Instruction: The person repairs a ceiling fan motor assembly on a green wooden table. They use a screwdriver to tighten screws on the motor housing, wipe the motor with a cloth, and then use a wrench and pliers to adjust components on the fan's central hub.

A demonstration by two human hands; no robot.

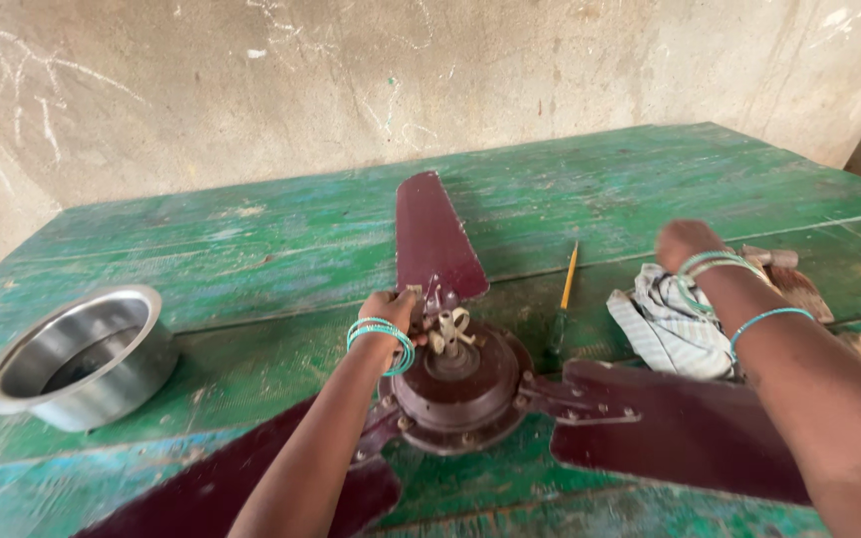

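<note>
Gripping the fan blade [434, 239] root beside the motor hub [455, 384] with left hand [389, 311] closed (blade running straight away); right hand [685, 242] further right, over cloth [668, 324], grip not visible.

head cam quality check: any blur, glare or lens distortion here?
Head view: wide-angle bend, the green table edges curve; right hand is motion-blurred over the striped cloth; left hand at the fan hub is sharper; soft glare on the steel bowl rim; light is diffuse, shadows faint.
</note>
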